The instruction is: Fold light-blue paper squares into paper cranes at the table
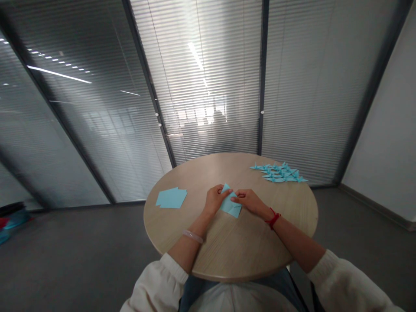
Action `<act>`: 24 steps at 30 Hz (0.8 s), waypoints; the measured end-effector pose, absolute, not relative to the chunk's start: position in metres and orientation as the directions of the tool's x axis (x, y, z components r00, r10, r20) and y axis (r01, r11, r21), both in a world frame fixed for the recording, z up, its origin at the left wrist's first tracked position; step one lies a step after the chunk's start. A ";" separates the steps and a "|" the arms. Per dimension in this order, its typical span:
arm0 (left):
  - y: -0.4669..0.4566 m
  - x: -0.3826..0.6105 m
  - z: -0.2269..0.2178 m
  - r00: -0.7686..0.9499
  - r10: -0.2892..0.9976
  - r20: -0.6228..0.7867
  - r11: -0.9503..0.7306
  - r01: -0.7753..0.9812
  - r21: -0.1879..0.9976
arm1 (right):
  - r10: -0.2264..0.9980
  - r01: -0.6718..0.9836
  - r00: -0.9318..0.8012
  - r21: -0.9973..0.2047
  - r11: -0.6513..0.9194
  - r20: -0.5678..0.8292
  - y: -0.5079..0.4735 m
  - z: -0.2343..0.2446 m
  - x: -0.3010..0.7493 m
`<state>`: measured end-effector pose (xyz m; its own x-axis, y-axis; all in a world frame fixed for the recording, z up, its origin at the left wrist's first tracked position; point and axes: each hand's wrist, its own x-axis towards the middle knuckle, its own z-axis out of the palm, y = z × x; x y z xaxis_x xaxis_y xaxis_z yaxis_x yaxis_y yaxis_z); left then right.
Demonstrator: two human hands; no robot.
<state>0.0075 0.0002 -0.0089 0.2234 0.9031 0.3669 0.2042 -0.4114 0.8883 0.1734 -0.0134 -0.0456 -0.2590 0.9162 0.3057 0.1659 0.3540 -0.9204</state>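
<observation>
A partly folded light-blue paper lies on the round wooden table, near its middle. My left hand pinches the paper's left side, fingers curled onto it. My right hand pinches its upper right edge, thumb and fingers pressed together on a fold. A pale bracelet sits on my left wrist and a red cord on my right wrist.
A small stack of flat light-blue paper sheets lies at the table's left. Several folded blue paper cranes sit at the far right of the table. Glass walls with blinds stand behind; grey floor surrounds the table.
</observation>
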 end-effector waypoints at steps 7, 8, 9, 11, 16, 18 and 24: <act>0.005 0.006 -0.011 0.228 0.921 0.315 -0.356 0.167 0.920 | 0.921 0.108 -0.289 -0.947 0.303 0.262 -0.020 -0.040 0.173; 0.005 0.005 -0.011 0.230 0.925 0.301 -0.342 0.165 0.925 | 0.922 0.101 -0.295 -0.951 0.291 0.251 -0.021 -0.040 0.173; 0.005 0.005 -0.011 0.234 0.929 0.287 -0.330 0.169 0.929 | 0.922 0.099 -0.302 -0.954 0.283 0.242 -0.021 -0.040 0.173; 0.005 0.004 -0.011 0.240 0.933 0.268 -0.317 0.197 0.928 | 0.920 0.108 -0.315 -0.955 0.277 0.232 -0.020 -0.041 0.174; 0.006 0.004 -0.012 0.255 0.927 0.274 -0.334 0.231 0.914 | 0.921 0.149 -0.320 -0.948 0.283 0.225 -0.015 -0.046 0.176; 0.006 0.004 -0.012 0.255 0.925 0.280 -0.340 0.231 0.912 | 0.923 0.161 -0.316 -0.947 0.279 0.218 -0.014 -0.046 0.176; 0.008 0.002 -0.012 0.237 0.920 0.312 -0.371 0.272 0.888 | 0.927 0.132 -0.323 -0.961 0.242 0.189 -0.018 -0.043 0.174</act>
<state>0.0022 0.0081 -0.0117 0.2366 0.9202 0.3119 0.2717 -0.3709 0.8881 0.1742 -0.0184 -0.0426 -0.3233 0.9272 0.1894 0.1321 0.2424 -0.9611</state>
